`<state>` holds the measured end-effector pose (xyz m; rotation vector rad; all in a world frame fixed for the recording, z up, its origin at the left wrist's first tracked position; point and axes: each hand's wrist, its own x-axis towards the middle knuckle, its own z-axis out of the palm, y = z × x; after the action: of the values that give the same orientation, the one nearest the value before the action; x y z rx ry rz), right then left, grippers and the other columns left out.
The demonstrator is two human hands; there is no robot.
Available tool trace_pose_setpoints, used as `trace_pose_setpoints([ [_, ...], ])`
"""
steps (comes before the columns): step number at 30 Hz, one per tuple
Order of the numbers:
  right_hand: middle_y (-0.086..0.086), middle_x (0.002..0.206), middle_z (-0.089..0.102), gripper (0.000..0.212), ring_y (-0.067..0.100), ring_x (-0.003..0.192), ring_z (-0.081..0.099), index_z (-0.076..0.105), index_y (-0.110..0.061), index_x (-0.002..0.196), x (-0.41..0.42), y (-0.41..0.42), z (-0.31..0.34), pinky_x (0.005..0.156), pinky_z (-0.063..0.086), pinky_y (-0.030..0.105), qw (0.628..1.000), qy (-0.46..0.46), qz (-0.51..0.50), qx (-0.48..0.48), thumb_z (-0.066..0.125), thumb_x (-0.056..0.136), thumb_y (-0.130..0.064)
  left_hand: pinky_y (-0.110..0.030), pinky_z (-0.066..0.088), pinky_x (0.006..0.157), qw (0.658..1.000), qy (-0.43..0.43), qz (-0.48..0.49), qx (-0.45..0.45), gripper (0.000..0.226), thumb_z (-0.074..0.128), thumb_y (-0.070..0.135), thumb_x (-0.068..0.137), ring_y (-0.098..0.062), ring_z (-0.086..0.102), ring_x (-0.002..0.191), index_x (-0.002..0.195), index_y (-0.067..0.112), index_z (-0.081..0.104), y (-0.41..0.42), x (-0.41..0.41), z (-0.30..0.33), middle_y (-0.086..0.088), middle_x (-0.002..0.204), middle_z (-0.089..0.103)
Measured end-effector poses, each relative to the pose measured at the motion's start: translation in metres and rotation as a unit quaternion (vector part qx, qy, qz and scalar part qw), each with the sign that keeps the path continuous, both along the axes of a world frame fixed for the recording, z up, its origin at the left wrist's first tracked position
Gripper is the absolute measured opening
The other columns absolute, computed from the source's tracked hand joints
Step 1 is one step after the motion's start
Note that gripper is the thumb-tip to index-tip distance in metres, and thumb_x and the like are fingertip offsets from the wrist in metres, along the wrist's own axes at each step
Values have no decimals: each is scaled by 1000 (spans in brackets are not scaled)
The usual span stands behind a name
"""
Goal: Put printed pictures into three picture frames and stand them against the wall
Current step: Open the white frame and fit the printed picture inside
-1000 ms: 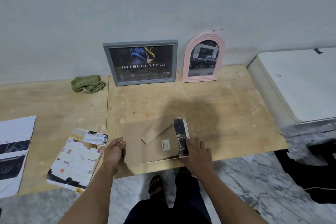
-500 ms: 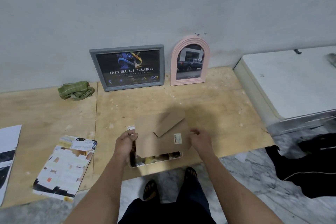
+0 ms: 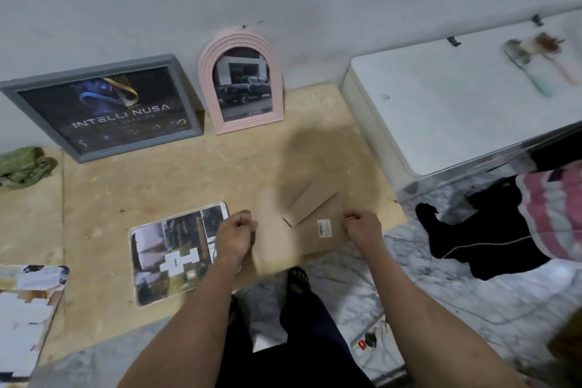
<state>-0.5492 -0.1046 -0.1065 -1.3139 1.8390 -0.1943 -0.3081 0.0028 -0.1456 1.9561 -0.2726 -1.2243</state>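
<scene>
A grey frame (image 3: 104, 107) with a dark poster and a pink arched frame (image 3: 242, 82) with a car photo lean against the wall. On the plywood board (image 3: 189, 173) lies a brown cardboard backing (image 3: 302, 227) with a fold-out stand and a white sticker. My left hand (image 3: 236, 233) grips its left edge with curled fingers. My right hand (image 3: 362, 227) pinches its right edge. To the left of the backing a white-rimmed frame front (image 3: 173, 252) with a collage picture lies flat, face up.
A green cloth (image 3: 25, 164) lies at the left by the wall. Cut paper sheets (image 3: 28, 302) sit at the lower left. A white appliance (image 3: 456, 98) stands to the right, with dark and pink clothes (image 3: 504, 214) on the marble floor and a power strip (image 3: 365, 343) near my feet.
The backing and the white-rimmed frame front have come apart: the frame front now lies face up at the left. Both hands hold the backing to its right. The view swung right.
</scene>
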Motion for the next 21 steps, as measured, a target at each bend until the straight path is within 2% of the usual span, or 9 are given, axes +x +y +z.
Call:
trace_pose_setpoints([
  [3, 12, 109, 69, 30, 31, 102, 61, 72, -9, 106, -11, -11, -5, 81, 47, 32, 1000, 16, 12, -4, 51, 87, -4, -41, 54, 79, 999, -20, -9, 26, 25, 72, 3, 82, -20, 57, 66, 62, 17, 64, -11, -10, -11, -3, 66, 63],
  [5, 12, 110, 69, 30, 30, 104, 60, 71, -9, 108, -20, -24, -11, 80, 45, 29, 1000, 24, 9, 7, 50, 88, -3, -46, 56, 81, 999, -30, -11, 38, 21, 72, 5, 78, -20, 58, 64, 64, 20, 67, -19, -19, -26, -1, 63, 65],
  [7, 13, 108, 70, 28, 30, 103, 61, 71, -8, 107, -24, -30, -18, 79, 44, 29, 999, 31, 16, 17, 52, 87, -2, -42, 55, 75, 998, -45, -22, 43, 29, 68, 1, 78, -21, 55, 62, 61, 25, 66, -21, -25, -32, 1, 58, 63],
  [9, 13, 108, 70, 28, 30, 102, 62, 72, -8, 106, -26, -35, -23, 81, 47, 30, 999, 38, 23, 20, 54, 86, -2, -36, 50, 71, 996, -72, -30, 52, 29, 66, 0, 78, -24, 56, 62, 58, 20, 61, -26, -35, -19, 1, 55, 61],
  [13, 10, 119, 65, 34, 29, 110, 59, 65, -9, 118, -21, -40, -23, 84, 45, 31, 998, 59, 24, -6, 53, 87, -3, -30, 49, 72, 975, -170, -87, 111, 10, 68, 16, 79, -26, 64, 82, 72, 23, 66, -34, -42, 6, -2, 81, 71],
  [15, 9, 120, 64, 33, 28, 109, 58, 65, -10, 119, -14, -39, -20, 80, 43, 29, 997, 65, 33, -16, 52, 88, -6, -28, 44, 70, 964, -209, -96, 132, 12, 60, 22, 88, -28, 64, 86, 78, 24, 66, -34, -39, 13, -5, 87, 70],
  [17, 9, 115, 64, 27, 28, 102, 60, 67, -12, 111, 1, -38, -16, 76, 44, 29, 995, 72, 54, -34, 52, 89, -8, -31, 46, 73, 958, -231, -90, 142, 20, 51, 27, 95, -33, 66, 95, 89, 21, 69, -30, -29, 18, -11, 97, 72],
  [19, 9, 111, 65, 25, 27, 99, 60, 68, -13, 106, 23, -34, -10, 75, 44, 28, 993, 59, 87, -47, 51, 88, -8, -31, 48, 74, 955, -244, -81, 151, 24, 50, 25, 96, -34, 66, 99, 99, 20, 73, -23, -11, 22, -12, 102, 73],
  [21, 7, 108, 65, 27, 22, 100, 59, 66, -12, 109, 51, -24, -7, 76, 39, 23, 991, 29, 121, -45, 50, 88, -7, -33, 50, 78, 951, -253, -62, 169, 26, 54, 22, 93, -34, 67, 103, 110, 20, 74, -7, 14, 23, -12, 109, 74],
])
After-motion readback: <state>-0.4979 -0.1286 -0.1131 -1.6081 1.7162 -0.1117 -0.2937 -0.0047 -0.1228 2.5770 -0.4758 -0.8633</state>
